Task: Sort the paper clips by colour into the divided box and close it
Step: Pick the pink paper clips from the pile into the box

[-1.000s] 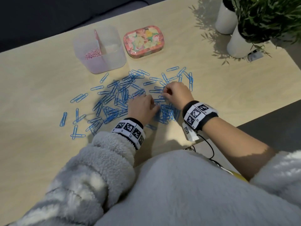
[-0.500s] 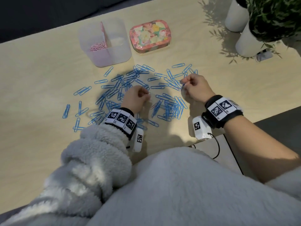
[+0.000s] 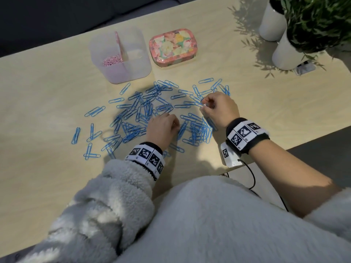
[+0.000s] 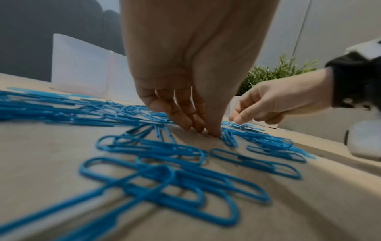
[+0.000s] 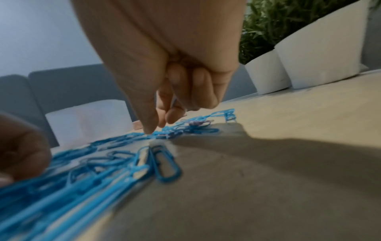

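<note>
Several blue paper clips [image 3: 144,111] lie scattered across the wooden table [image 3: 47,92]. Behind them stands the translucent divided box [image 3: 133,71], with pink clips [image 3: 112,60] in its left compartment. Its floral lid [image 3: 172,46] lies to the right of the box. My left hand [image 3: 163,128] is in the middle of the pile. Its bunched fingertips [image 4: 206,130] touch the table beside clips, and any clip between them is hidden. My right hand [image 3: 206,105] is at the pile's far right, where thumb and forefinger [image 5: 149,128] pinch at a blue clip [image 3: 197,102].
Two white plant pots [image 3: 288,54] with green leaves stand at the back right, with a small dark device [image 3: 305,68] beside them. The table's front edge [image 3: 275,149] runs just behind my right wrist. A dark sofa lies beyond the table.
My right hand has moved away from the left one, up and to the right edge of the pile. The left hand has stayed in the middle, fingers still down among the clips.
</note>
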